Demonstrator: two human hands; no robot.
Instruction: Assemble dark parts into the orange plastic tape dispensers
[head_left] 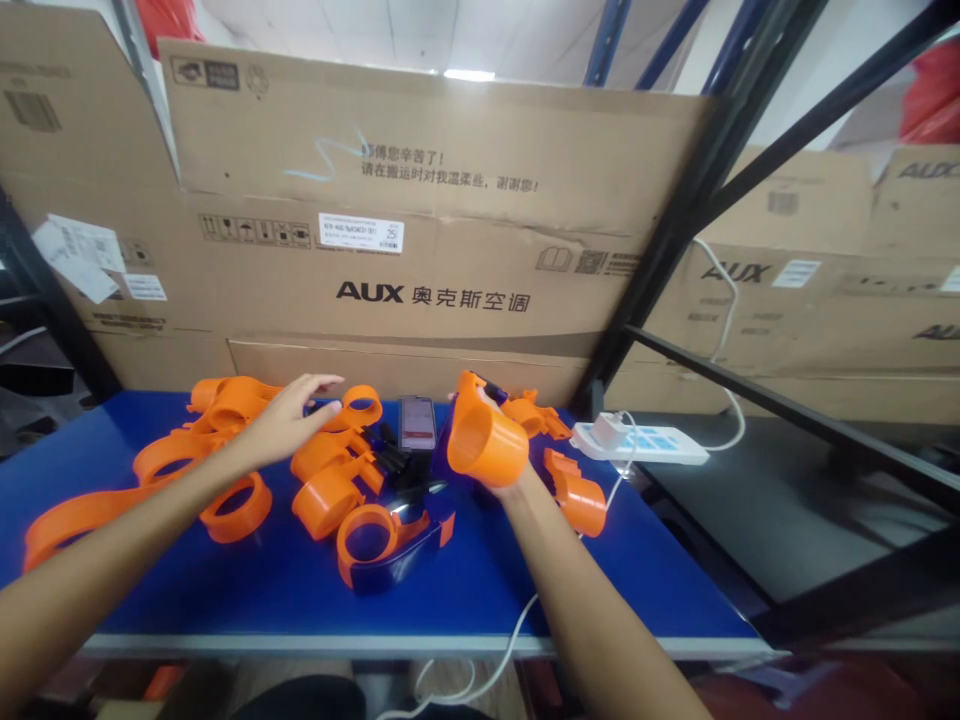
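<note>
My left hand (289, 425) is stretched over the pile of orange plastic parts (238, 402), fingers extended and thumb apart, with nothing in it. On the other side, my right hand (510, 487) grips an orange tape dispenser (491, 450) with a dark blue part, raised above the table. Its ring faces me and hides most of the fingers. Between the hands, another tape dispenser (396, 560), orange with a dark blue side, lies near the front. Several black pieces (397, 460) sit behind it, beside more orange ring parts (326, 500).
A phone (417, 424) lies at the back of the blue table (292, 600). Orange parts (579, 500) and a white power strip (649, 443) are on the right, with a white cable (517, 630) hanging over the front edge. A cardboard box (435, 240) stands behind, beside a black rack post (660, 240).
</note>
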